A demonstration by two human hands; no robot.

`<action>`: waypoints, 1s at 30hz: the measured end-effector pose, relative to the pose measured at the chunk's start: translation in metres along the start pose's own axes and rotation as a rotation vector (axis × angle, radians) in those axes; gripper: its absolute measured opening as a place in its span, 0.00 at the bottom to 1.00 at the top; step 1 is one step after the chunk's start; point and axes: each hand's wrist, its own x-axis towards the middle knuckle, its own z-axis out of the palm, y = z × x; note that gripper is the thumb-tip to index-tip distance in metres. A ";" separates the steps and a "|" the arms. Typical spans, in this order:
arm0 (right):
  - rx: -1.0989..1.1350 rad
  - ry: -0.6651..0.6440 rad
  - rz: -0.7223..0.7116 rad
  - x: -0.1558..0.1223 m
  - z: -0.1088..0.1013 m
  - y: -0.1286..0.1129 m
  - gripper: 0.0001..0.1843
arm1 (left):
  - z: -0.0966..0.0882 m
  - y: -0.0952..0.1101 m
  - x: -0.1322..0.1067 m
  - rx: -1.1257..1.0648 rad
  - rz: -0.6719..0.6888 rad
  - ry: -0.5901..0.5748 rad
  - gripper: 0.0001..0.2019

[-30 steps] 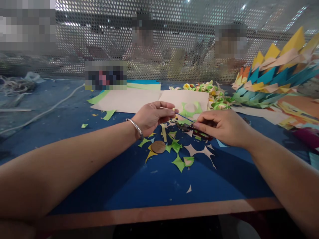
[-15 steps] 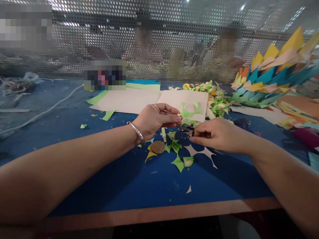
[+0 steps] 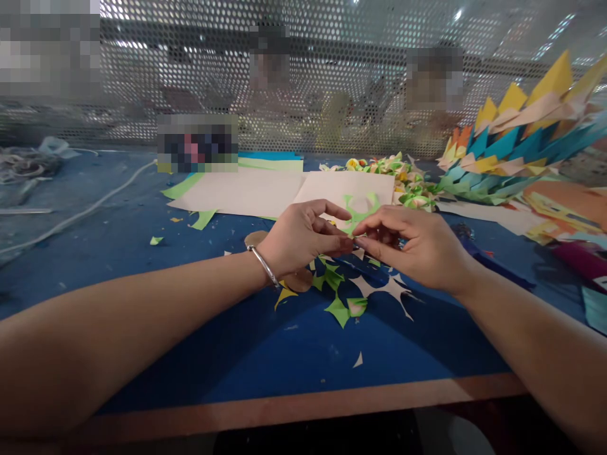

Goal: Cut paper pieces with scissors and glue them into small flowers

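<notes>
Running along the near side is the brown edge of the blue table (image 3: pixel 227 354). A little farther lie paper scraps (image 3: pixel 339 308), green, yellow and white, with a white cut-out (image 3: pixel 385 287) among them. A brown disc (image 3: pixel 300 279) lies just beside the left wrist, half under it. In the middle are beige sheets (image 3: pixel 265 193) with a green cut-out (image 3: pixel 360 212) on one. Far right stand paper flowers (image 3: pixel 403 180) and a stack (image 3: pixel 516 145) of coloured folded paper. A mesh (image 3: pixel 332 76) closes the far side.

The left hand (image 3: pixel 303 237) and right hand (image 3: pixel 417 243) meet above the scraps. Each has thumb and forefinger pinched together, the other fingers loosely curled. Between the touching tips is a small piece (image 3: pixel 354 240); what it is I cannot tell.
</notes>
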 end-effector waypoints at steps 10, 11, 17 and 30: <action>0.009 -0.001 -0.004 0.001 0.004 -0.002 0.04 | 0.002 0.001 -0.001 0.037 0.026 -0.006 0.18; 0.007 0.001 -0.007 0.001 0.004 -0.002 0.04 | 0.002 0.001 -0.001 0.038 0.028 -0.009 0.17; 0.008 0.029 -0.015 0.000 0.006 -0.002 0.04 | 0.002 -0.001 -0.001 0.019 0.035 -0.001 0.15; 0.000 0.023 -0.033 0.001 0.005 -0.004 0.04 | 0.002 -0.003 -0.002 0.057 0.067 -0.014 0.14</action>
